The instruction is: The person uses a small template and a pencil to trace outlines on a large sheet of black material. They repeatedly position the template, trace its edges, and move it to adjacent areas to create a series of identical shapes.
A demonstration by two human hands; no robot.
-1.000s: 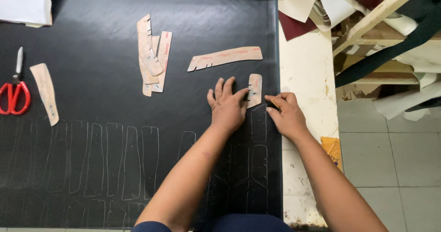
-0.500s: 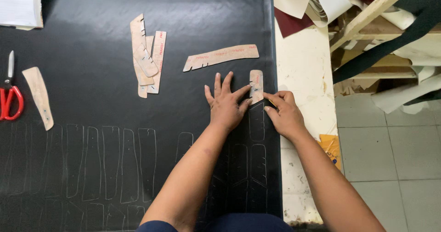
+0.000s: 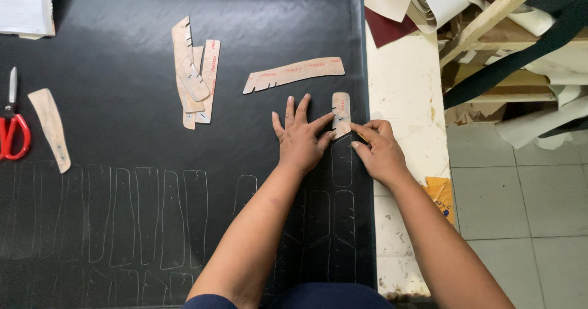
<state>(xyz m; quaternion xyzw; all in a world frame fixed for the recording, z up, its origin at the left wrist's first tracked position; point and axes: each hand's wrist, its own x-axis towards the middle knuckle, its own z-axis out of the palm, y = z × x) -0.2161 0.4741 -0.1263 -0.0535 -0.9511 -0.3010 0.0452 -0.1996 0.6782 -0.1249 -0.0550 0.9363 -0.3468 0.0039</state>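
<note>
Bare forearms and hands, no rings or watch visible; dark navy clothing (image 3: 331, 297) at the bottom edge

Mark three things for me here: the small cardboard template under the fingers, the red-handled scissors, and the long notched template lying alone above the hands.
small cardboard template (image 3: 341, 108), head view, bare upper half.
red-handled scissors (image 3: 12, 134), head view, red handle loop.
long notched template (image 3: 294, 74), head view, middle of strip.

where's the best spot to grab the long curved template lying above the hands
Probably the broad plain right end of the long curved template, coming from above: it lies flat on the black sheet, nothing overlaps it, and its left end is notched and narrower.
</note>
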